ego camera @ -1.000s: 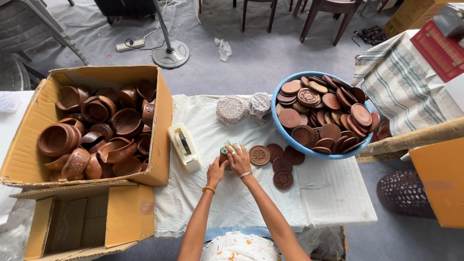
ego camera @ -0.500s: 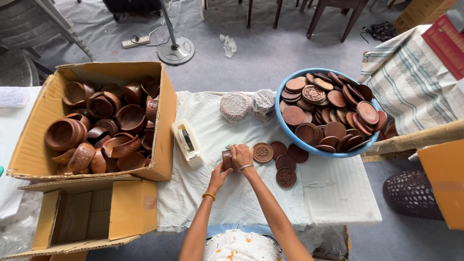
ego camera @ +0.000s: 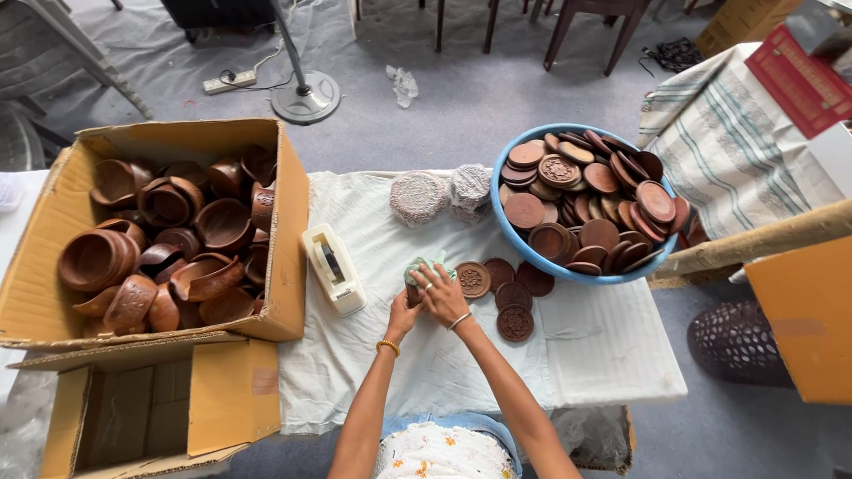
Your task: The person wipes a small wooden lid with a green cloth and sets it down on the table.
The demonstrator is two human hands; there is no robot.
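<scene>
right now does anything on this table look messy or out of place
Mostly orderly. A few carved wooden discs lie loose on the white cloth outside the blue basin, beside both hands. The brown bowls sit jumbled in the cardboard box.

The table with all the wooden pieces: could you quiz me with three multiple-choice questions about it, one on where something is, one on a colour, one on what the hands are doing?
1. Where are the wooden bowls?
A. In the open cardboard box
B. In the basin
C. On the floor

2. What colour is the basin holding the round wooden lids?
A. Red
B. Blue
C. White

3. What are the left hand and right hand doing?
A. Resting apart, empty
B. Lifting the tape dispenser
C. Together on a small wrapped piece

Answers: 1 A, the box is full of bowls; 2 B, its rim is blue; 3 C, both hands close on the piece beside the tape dispenser.
</scene>
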